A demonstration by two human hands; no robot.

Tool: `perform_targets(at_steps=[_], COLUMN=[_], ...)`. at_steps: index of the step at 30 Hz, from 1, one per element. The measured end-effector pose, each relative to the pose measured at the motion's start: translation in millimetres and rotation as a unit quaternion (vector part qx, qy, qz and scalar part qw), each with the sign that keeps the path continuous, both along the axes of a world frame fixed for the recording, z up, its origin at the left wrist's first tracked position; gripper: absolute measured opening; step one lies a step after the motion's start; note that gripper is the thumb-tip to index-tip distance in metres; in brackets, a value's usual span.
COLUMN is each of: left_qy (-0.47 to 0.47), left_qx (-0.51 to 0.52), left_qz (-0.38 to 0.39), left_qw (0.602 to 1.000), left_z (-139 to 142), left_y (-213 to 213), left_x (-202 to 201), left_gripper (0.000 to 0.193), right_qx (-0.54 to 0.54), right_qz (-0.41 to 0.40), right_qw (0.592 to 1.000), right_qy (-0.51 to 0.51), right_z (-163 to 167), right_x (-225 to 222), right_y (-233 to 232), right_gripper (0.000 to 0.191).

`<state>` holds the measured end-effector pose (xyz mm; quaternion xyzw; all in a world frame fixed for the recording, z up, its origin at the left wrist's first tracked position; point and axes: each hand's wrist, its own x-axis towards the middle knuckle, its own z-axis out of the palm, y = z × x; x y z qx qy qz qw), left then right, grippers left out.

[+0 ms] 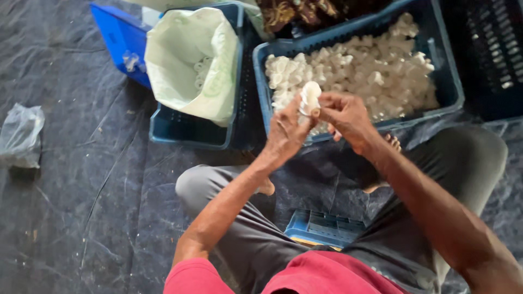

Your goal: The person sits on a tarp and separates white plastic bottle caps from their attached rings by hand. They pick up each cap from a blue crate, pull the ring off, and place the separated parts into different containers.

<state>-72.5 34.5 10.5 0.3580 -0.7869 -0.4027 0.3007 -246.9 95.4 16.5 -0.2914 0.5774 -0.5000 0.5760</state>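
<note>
Clear bag (20, 135): crumpled, far left on the dark floor sheet (81, 190), well apart from everything else
Blue lid (121, 38): lies tilted at upper left, just beside the left crate
Left crate (188, 130): blue, perforated walls; holds a pale green sack
Green sack (190, 62): mouth open toward the camera, a few small white rings visible inside
Left hand (286, 136): raised in front of the right crate, back of the hand to the camera; fingers (298, 117) curled and pressed against the lower side of the white piece
White piece (311, 98): small, pale, rounded; held between both hands above the near rim of the right crate, its top standing clear above the fingertips
Right hand (346, 117): meets the left at the piece; thumb and forefinger pinch its right edge, the other fingers folded under
Right crate (449, 90): blue, filled with a heap of white pieces (370, 73) of the same kind
Dark crate (493, 54): far right, slotted wall, contents not visible
Low blue crate (324, 227): between the person's knees, partly hidden by grey trousers
</note>
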Motion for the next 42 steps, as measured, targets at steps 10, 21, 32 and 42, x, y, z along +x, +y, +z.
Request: perform_targets(at_steps=[10, 21, 32, 42], left_qy=[0.242, 0.012, 0.084, 0.031], left_qx=[0.228, 0.082, 0.256, -0.046], left_qz=[-0.061, 0.06, 0.074, 0.05], left_qw=[0.941, 0.995, 0.96, 0.997], left_z=[-40, 7, -1, 7], left_y=[-11, -8, -9, 3], left_x=[20, 21, 15, 17], left_gripper=[0.088, 0.031, 0.043, 0.032], right_qx=[-0.103, -0.035, -0.225, -0.064], right_qz=[0.002, 0.052, 0.087, 0.034], right_qw=[0.987, 0.998, 0.961, 0.989], right_qy=[0.126, 0.03, 0.136, -0.128], right_z=[-22, -7, -5, -33], right_x=[21, 27, 17, 8], right_y=[0, -3, 7, 10], right_gripper=[0.029, 0.034, 0.043, 0.028])
